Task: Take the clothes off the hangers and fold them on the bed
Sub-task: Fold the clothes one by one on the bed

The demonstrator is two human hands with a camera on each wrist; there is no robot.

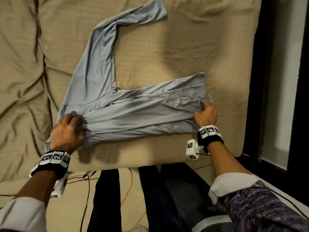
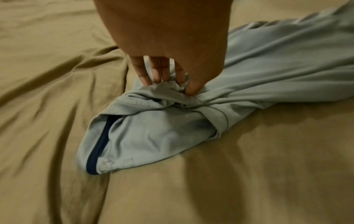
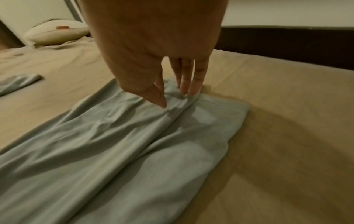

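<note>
A light blue long-sleeved shirt lies across the tan bed, its body folded into a long band running left to right. One sleeve stretches away toward the far side and bends right. My left hand grips a bunch of fabric at the collar end; in the left wrist view its fingertips pinch the gathered shirt above a dark blue neck trim. My right hand pinches a fold at the hem end, thumb and fingers pressed on the shirt.
Rumpled bedding rises at the left. A dark bed frame runs along the right side. Dark garments and cables lie at the near edge below my arms. A pillow sits at the far end.
</note>
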